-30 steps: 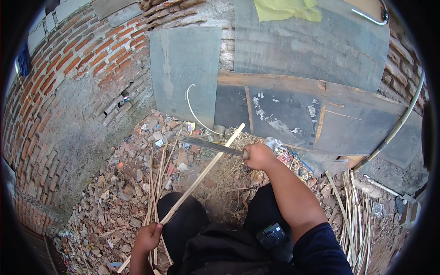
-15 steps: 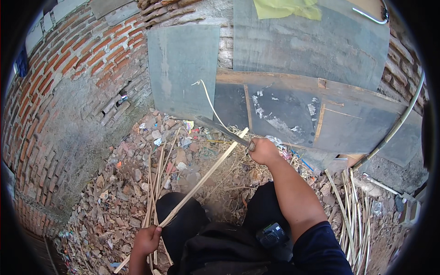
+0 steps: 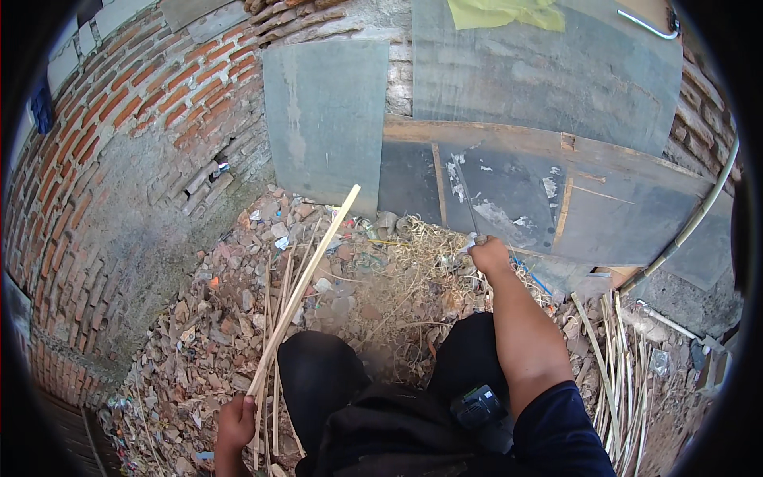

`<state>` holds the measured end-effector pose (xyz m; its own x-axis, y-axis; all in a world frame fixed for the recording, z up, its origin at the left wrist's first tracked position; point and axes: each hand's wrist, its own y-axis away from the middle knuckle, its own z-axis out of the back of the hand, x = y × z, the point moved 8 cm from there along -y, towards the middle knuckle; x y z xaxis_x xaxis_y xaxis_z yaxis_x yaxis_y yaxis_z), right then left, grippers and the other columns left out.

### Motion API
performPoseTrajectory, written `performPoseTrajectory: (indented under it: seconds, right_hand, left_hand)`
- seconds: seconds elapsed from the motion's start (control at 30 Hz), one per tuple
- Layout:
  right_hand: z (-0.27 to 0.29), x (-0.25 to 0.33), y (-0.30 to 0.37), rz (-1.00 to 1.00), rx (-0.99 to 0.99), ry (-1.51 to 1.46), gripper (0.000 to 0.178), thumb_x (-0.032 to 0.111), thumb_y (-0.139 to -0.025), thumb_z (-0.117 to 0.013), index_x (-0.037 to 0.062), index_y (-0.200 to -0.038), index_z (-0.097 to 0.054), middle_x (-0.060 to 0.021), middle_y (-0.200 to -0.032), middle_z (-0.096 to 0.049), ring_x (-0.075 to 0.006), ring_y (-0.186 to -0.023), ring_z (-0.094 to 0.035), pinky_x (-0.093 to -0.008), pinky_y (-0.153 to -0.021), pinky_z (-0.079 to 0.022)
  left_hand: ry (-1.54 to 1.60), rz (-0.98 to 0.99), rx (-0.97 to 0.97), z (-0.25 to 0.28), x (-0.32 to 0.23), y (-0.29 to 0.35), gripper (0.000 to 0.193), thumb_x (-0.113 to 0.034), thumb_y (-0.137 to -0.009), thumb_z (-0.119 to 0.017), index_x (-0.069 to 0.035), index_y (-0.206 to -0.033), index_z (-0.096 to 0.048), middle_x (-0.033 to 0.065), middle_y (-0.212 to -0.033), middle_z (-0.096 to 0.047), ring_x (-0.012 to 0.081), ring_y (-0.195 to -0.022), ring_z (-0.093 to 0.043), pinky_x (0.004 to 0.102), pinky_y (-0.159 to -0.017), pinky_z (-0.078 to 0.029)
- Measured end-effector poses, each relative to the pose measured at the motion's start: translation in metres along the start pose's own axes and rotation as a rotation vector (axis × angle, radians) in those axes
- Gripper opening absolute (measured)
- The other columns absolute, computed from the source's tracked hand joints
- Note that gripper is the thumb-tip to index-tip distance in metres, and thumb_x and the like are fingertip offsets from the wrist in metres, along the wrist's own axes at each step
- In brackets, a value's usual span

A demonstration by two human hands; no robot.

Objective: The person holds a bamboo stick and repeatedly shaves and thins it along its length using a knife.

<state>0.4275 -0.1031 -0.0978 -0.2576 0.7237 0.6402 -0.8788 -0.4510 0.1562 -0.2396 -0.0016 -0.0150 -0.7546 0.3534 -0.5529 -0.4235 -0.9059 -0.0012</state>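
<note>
My left hand (image 3: 236, 421) is closed round the lower end of a long pale strip, which looks like split bamboo (image 3: 306, 282). The strip slants up and away, its far end in the air over the rubble. My right hand (image 3: 489, 256) grips the handle of a long-bladed knife (image 3: 469, 199). Its blade points up and away toward the dark panel and stands apart from the strip. Thin curly shavings (image 3: 429, 246) lie heaped on the ground between the two hands.
Several loose strips (image 3: 274, 358) lie beside my left knee, and a bundle of strips (image 3: 616, 374) rests at the right. Broken rubble (image 3: 211, 342) covers the ground. A brick wall (image 3: 103, 159) rises at the left, with grey panels (image 3: 322, 119) ahead. A bent pole (image 3: 683, 230) leans at the right.
The knife has come away from the strip and swung right, its blade now pointing up. The curled shaving at the blade is gone from there. The strip has tilted more steeply.
</note>
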Motion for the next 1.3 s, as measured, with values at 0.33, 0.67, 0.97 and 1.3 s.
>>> performPoseTrajectory:
  seconds: [0.33,0.67,0.97,1.3]
  right_hand:
    - [0.001,0.071,0.034,0.368,0.046,-0.539,0.032,0.028,-0.086,-0.078,0.0031,-0.105,-0.071,-0.0105,-0.08,-0.073,-0.0222,-0.071,-0.068,-0.0381,-0.071,-0.054]
    - [0.025,0.158,0.097,0.411,0.231,-1.068,0.035,0.02,-0.093,-0.076,0.0019,-0.121,-0.065,-0.0006,-0.081,-0.067,-0.0069,-0.056,-0.053,-0.0242,-0.051,-0.042]
    - [-0.011,0.145,0.099,0.167,0.358,-1.371,0.024,0.011,-0.09,-0.076,0.003,-0.105,-0.059,-0.0037,-0.084,-0.064,-0.01,-0.057,-0.052,-0.0258,-0.051,-0.04]
    - [-0.005,0.12,0.079,0.116,0.296,-1.353,0.028,0.012,-0.091,-0.075,0.0049,-0.108,-0.055,-0.0027,-0.081,-0.061,-0.0094,-0.058,-0.053,-0.0259,-0.042,-0.036]
  left_hand:
    - [0.164,-0.134,0.078,-0.045,-0.14,-0.079,0.03,-0.028,-0.105,-0.054,0.0,-0.096,-0.062,0.0136,-0.065,-0.057,0.0214,-0.061,-0.059,0.0377,-0.059,-0.046]
    - [0.413,-0.298,0.284,-0.094,-0.194,-0.125,0.033,-0.029,-0.11,-0.045,-0.003,-0.107,-0.064,0.0006,-0.073,-0.06,0.0079,-0.063,-0.053,0.0258,-0.06,-0.044]
    - [0.151,-0.46,0.038,-0.082,-0.205,-0.103,0.029,-0.024,-0.098,-0.066,0.001,-0.112,-0.063,0.0131,-0.091,-0.067,0.023,-0.079,-0.066,0.0339,-0.072,-0.053]
    - [-0.041,-0.197,0.065,-0.037,-0.07,-0.014,0.037,-0.029,-0.085,-0.08,0.001,-0.1,-0.065,0.0164,-0.081,-0.066,0.0362,-0.075,-0.066,0.0406,-0.071,-0.053]
